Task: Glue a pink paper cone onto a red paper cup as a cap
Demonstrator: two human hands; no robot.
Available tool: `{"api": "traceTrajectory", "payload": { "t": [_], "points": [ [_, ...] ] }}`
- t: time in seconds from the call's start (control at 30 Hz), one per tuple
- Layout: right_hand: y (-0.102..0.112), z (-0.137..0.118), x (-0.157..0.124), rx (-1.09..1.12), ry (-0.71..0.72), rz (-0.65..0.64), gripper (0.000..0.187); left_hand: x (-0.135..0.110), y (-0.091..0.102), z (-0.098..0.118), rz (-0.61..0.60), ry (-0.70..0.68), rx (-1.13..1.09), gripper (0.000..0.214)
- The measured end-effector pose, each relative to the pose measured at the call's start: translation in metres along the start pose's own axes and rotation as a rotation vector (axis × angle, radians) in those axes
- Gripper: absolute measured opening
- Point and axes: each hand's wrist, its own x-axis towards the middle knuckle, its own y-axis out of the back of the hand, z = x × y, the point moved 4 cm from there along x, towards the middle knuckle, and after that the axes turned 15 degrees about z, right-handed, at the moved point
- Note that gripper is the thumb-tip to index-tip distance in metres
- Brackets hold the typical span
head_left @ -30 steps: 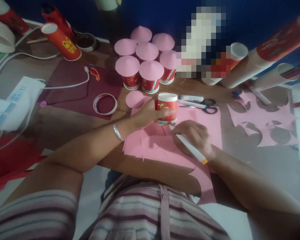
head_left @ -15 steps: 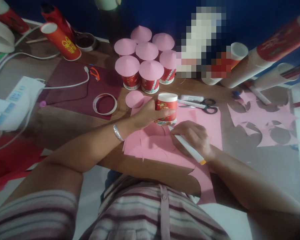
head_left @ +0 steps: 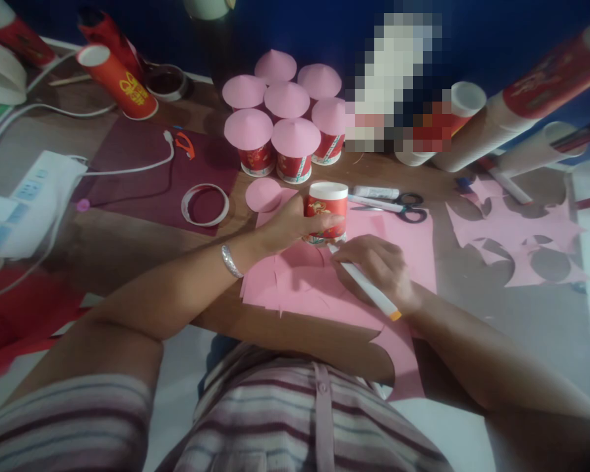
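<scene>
My left hand [head_left: 292,223] is wrapped round a short red paper cup [head_left: 328,208] with gold and floral decoration and a white rim on top. My right hand [head_left: 376,265] grips a white marker [head_left: 371,292] with an orange end. The marker's tip points at the cup's lower edge; whether it touches cannot be made out. Under both hands lie stacked pink paper sheets [head_left: 299,288]. A pink paper disc [head_left: 263,195] rests just left of the cup. Behind it stand several red cups topped with pink paper cones [head_left: 295,136].
Scissors [head_left: 413,208] and a glue stick [head_left: 373,192] lie right of the cup. A tape roll [head_left: 205,204] sits on a dark sheet at left, near a white cable [head_left: 128,172]. Pink paper offcuts [head_left: 516,229] and tall tubes [head_left: 496,124] are at right.
The marker and my right hand have shifted very slightly left and up near the cup's base. My left hand still holds the cup in nearly the same place.
</scene>
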Motion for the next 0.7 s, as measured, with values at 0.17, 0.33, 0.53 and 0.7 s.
{"api": "traceTrajectory", "payload": {
  "t": [0.17, 0.33, 0.53, 0.7],
  "points": [
    [0.0008, 0.0005, 0.0, -0.013, 0.013, 0.006, 0.022, -0.0004, 0.0001, 0.0001, -0.014, 0.001, -0.015, 0.034],
    [0.0015, 0.0002, 0.0019, -0.031, -0.004, 0.017, 0.021, 0.0, 0.0006, -0.0008, -0.012, -0.002, -0.021, 0.035],
    [0.0015, -0.0004, 0.0021, -0.031, 0.004, 0.021, 0.021, -0.0002, 0.0017, -0.0027, -0.005, 0.011, 0.015, 0.036],
    [0.0024, -0.0005, 0.0027, -0.033, -0.013, 0.008, 0.022, -0.0002, 0.002, -0.0024, -0.012, 0.006, -0.022, 0.036]
  ]
}}
